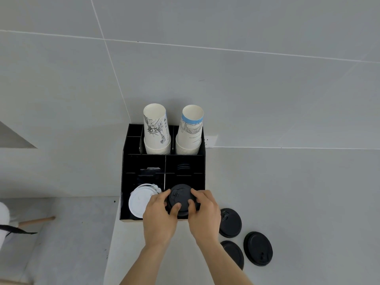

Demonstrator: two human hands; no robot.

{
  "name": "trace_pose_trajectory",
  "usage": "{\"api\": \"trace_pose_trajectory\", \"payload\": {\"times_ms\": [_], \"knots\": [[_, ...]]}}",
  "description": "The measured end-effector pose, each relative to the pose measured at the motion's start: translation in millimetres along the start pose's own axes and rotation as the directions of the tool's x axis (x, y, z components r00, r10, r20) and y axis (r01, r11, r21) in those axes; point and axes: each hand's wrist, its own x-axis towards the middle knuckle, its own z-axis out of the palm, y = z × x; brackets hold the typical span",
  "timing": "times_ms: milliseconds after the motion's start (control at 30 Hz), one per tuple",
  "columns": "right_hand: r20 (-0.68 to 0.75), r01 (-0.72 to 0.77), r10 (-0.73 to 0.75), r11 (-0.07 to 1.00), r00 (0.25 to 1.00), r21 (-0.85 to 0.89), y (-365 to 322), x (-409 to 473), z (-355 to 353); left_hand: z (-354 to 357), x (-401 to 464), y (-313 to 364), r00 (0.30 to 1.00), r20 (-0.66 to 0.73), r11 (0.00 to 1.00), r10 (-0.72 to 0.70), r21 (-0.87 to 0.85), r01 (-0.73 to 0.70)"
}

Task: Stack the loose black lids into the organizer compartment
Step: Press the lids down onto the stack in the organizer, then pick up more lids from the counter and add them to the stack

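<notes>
1. Head view shows our left hand [159, 212] and right hand [203, 212] gripping one black lid [179, 199] between them, thumbs on its top, fingers curled around its rim.
2. We hold it over the front right compartment of the organizer [125, 161].
3. White lids [138, 203] fill the compartment to the left.
4. Two cup stacks [157, 130] stand upside down in the back row.
5. Three loose lids [231, 223] lie on the counter [287, 202] to our right, near the organizer.
</notes>
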Motion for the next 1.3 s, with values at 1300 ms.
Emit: {"api": "trace_pose_trajectory", "payload": {"times_ms": [1300], "knots": [[0.145,-0.384,0.386,0.922,0.911,-0.042,102,-7,-96,78,-67,54,0.849,0.526,0.998,-0.049,0.054,0.024]]}}
